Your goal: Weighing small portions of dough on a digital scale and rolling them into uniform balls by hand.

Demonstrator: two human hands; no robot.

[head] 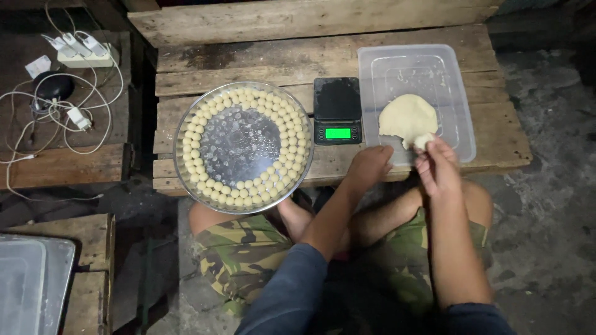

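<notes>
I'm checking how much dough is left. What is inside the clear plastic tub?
The clear plastic tub holds one flat lump of pale dough; the rest shows bare bottom. The right hand pinches its near edge, covering that corner.

Dough lump [406,118]: pale cream, flattened, irregular round, lying in the near half of the clear plastic tub [456,77] at the pallet table's right end. Dough piece [423,142]: small, pale, pinched off at the lump's near edge, held in fingertips over the tub's near rim.
</notes>
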